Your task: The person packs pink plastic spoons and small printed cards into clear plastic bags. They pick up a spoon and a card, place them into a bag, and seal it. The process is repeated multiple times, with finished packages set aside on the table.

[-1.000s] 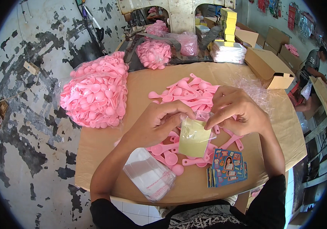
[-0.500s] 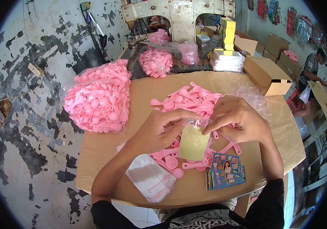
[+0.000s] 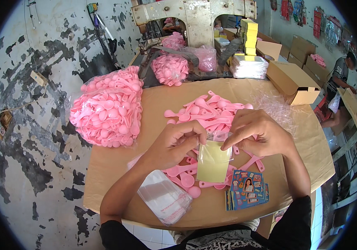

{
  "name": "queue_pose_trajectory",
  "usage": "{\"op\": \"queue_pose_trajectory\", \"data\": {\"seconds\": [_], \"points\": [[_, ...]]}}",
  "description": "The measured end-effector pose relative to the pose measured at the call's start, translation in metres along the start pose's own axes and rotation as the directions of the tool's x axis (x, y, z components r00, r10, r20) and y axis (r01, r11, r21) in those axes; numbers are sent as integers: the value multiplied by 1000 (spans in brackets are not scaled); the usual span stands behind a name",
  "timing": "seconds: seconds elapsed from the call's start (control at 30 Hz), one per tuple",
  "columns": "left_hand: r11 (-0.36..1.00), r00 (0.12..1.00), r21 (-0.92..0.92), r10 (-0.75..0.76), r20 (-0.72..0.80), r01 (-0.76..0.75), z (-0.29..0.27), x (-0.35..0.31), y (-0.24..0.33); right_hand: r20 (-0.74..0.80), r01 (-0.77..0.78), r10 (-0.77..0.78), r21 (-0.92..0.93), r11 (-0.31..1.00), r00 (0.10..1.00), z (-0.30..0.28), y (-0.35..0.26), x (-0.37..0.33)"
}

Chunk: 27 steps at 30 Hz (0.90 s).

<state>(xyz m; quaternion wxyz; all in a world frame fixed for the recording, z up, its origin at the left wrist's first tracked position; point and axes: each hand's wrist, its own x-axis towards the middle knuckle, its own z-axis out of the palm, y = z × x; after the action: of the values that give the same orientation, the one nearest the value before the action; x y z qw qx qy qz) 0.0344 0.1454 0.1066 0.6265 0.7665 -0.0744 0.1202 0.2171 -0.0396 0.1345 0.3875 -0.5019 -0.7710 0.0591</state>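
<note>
A small clear plastic bag (image 3: 227,156) with a plain yellow card (image 3: 211,170) in it hangs between my two hands. My left hand (image 3: 177,141) pinches its upper left corner between thumb and forefinger. At the upper right edge, the thumb and forefinger of my right hand (image 3: 258,134) close on the same bag. Clear film lies folded across the upper part of the card. Loose pink scoops (image 3: 209,110) are heaped just beyond and under my hands. Flat clear bags (image 3: 166,198) lie by my left forearm, and a stack of blue picture cards (image 3: 248,189) lies nearer my right forearm.
A large bag of pink scoops (image 3: 106,108) stands at the table's left. Crumpled clear plastic (image 3: 275,109) and a brown cardboard box (image 3: 291,82) are at the right. Behind stand yellow boxes (image 3: 250,37) on packed plastic. A person (image 3: 341,77) works at far right.
The bag with the yellow card has moved slightly toward me. Its clear top film now folds down over the card's upper part, and my left fingers have curled in more.
</note>
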Motion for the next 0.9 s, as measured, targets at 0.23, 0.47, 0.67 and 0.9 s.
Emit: {"op": "queue_pose_trajectory", "data": {"seconds": [0.23,0.47,0.67,0.9], "points": [[998,999,-43,-45,27,46,-3,1,3,12,30,-29,-33,999,999,0,6,1],[994,994,66,80,71,-84,-4,-1,-5,61,111,-108,-40,993,992,-4,5,1],[994,989,-4,112,-93,-113,14,6,-12,-172,-345,503,542,766,847,9,-16,-2],[998,982,-47,37,-188,-46,-1,-9,25,-45,-486,484,-54,872,874,-17,-48,-48]]}}
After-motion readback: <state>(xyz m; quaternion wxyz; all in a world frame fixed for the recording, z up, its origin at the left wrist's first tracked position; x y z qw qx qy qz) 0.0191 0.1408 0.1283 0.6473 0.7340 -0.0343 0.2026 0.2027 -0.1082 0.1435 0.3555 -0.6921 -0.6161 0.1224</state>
